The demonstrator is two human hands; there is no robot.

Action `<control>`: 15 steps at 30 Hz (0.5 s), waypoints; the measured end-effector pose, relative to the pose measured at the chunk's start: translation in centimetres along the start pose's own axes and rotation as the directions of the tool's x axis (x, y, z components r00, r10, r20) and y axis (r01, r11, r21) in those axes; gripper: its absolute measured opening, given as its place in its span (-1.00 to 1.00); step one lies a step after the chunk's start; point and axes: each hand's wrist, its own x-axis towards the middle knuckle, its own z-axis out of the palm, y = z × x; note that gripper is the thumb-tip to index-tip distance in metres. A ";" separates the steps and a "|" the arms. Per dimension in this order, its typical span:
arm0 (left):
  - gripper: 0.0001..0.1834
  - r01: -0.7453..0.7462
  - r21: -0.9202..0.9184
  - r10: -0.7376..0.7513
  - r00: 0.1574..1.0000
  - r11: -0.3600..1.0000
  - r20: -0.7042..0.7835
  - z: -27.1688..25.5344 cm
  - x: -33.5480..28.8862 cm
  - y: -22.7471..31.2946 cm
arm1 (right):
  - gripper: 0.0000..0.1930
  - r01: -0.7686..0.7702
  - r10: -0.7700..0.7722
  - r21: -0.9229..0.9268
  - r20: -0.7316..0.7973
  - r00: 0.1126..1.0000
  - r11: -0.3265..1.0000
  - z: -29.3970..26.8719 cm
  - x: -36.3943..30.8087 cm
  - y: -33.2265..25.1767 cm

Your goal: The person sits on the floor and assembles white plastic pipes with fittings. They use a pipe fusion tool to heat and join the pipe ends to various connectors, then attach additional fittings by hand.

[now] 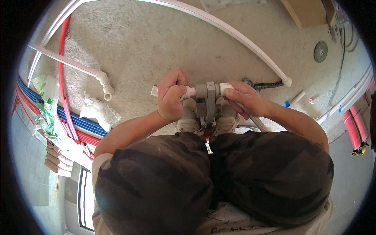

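Observation:
Between my shoes stands a grey pipe fusion welder (210,102), its round heating heads pointing left and right. My left hand (172,94) is wrapped round a short white plastic pipe (154,91), whose free end sticks out to the left. The pipe's other end meets the welder's left head. On the opposite side, my right hand (246,98) grips a white pipe fitting (225,88) against the right head. How deep either piece sits on its head I cannot tell. Below my right hand a pale pipe (259,124) slants down; whether it joins the fitting is hidden.
A long white pipe (219,22) arcs across the concrete floor, ending right of my hands. At left lie a pipe with elbows (102,77), red pipes (62,74), blue pipes (82,123) and plastic bags (100,111). A grinding disc (320,51) and cardboard box (307,13) are far right.

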 end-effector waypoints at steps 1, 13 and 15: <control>-0.91 -0.024 0.025 0.024 1.000 0.999 0.003 0.0 0.0 0.0 | -0.54 0.005 -0.005 0.006 0.001 1.000 1.000 0.0 0.0 0.0; -0.95 -0.128 0.081 0.128 0.992 0.989 -0.001 0.1 0.0 -0.3 | -0.52 0.027 -0.027 0.000 -0.001 1.000 1.000 0.3 0.1 -0.2; -0.95 -0.044 -0.009 0.044 0.999 0.999 -0.015 0.1 0.0 -0.3 | -0.51 0.020 -0.020 0.021 -0.001 1.000 1.000 0.3 0.2 -0.1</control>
